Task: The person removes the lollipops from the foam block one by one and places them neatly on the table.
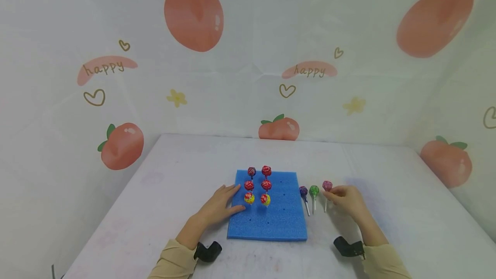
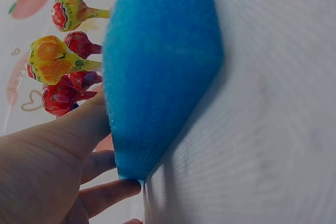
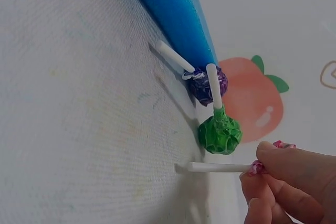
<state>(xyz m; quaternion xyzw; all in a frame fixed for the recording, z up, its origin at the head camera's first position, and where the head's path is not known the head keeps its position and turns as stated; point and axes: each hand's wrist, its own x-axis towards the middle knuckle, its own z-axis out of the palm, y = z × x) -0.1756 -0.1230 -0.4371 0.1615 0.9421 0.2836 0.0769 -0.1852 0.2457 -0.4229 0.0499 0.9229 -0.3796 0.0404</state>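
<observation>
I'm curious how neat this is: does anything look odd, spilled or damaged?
Nothing stands out. Six lollipops stand in pairs in the blue foam; the purple lollipop and green lollipop rest loose beside it, while the right hand pinches a pink lollipop.

The foam block (image 1: 286,229) looks matt — the lollipop wrappers (image 3: 219,135) glossy.
</observation>
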